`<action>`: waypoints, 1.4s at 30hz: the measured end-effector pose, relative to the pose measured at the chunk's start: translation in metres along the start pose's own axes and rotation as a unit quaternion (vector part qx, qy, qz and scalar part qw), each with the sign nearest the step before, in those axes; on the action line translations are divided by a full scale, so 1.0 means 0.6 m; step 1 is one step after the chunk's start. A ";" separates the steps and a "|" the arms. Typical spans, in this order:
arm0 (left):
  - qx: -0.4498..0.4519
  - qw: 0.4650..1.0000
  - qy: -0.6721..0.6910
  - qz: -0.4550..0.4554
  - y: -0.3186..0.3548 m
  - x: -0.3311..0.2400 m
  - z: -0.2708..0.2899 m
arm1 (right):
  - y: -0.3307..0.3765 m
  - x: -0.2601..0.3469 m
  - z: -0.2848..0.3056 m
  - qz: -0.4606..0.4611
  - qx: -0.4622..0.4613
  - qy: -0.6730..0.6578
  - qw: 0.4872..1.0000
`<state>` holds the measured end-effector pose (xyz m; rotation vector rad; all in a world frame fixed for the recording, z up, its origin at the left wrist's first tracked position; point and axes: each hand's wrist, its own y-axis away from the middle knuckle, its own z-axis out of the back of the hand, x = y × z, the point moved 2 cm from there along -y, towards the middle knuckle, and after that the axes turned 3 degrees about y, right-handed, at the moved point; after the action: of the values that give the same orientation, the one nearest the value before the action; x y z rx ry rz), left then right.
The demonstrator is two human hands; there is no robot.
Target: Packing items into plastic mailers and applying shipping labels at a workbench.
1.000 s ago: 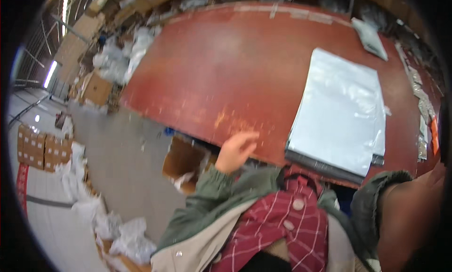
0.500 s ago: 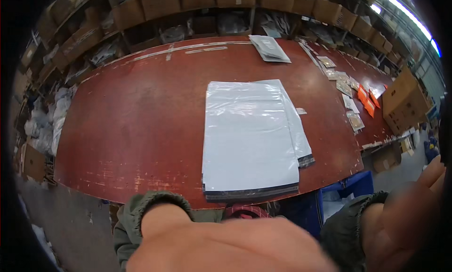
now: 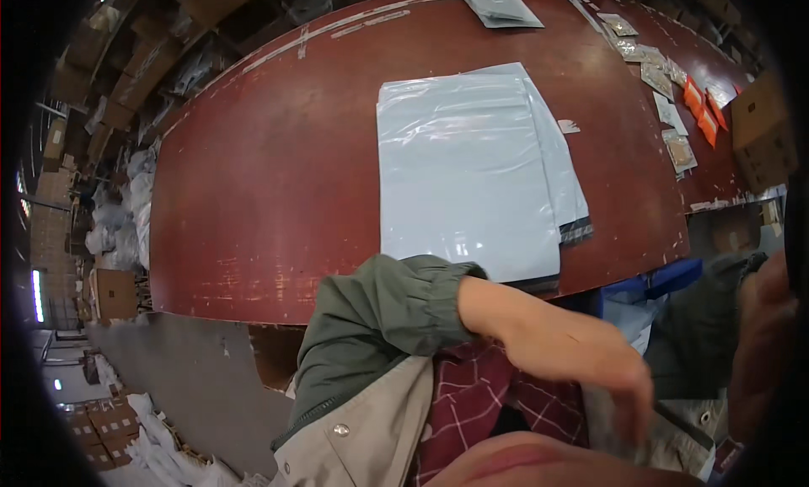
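Observation:
A stack of white plastic mailing bags (image 3: 463,167) lies flat on the red table (image 3: 261,167); a bag beneath juts out at an angle on the right, showing a dark sealing strip. My left hand (image 3: 581,348) reaches across my body to the right, in front of the table edge. Its fingers hang downward, smeared by motion, and I make out nothing in them. At the far right rim my right hand (image 3: 763,344) is close to the camera, dark and blurred, its fingers mostly hidden. Neither hand touches the bags.
A grey-white packet pile (image 3: 497,2) lies at the table's far edge. Small clear packets (image 3: 657,78) and orange packets (image 3: 701,108) sit on the right-hand table beside a cardboard box (image 3: 763,133). A blue bin (image 3: 674,276) stands below the table's right front corner.
My view has tilted down and turned left. My left hand has swung to the right across my body. My right hand stays raised at the right rim; the bags lie as before.

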<state>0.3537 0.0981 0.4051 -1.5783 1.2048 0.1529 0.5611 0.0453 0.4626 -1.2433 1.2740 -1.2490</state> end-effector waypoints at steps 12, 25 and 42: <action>-0.662 0.272 -0.638 0.285 0.504 0.092 0.275 | 0.352 -0.745 -0.006 -0.431 0.069 0.169 0.884; -0.644 0.187 -0.595 0.442 0.589 0.151 0.251 | 0.749 -1.375 -0.075 -0.727 -0.260 -0.215 0.599; -0.640 0.202 -0.622 0.403 0.570 0.159 0.249 | 0.680 -1.032 -0.027 -0.784 -0.071 -0.064 0.613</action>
<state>0.2140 0.1950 0.0596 -0.7588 -0.0280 3.1027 0.5579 0.6518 0.0358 -2.6601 -0.2465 -2.0630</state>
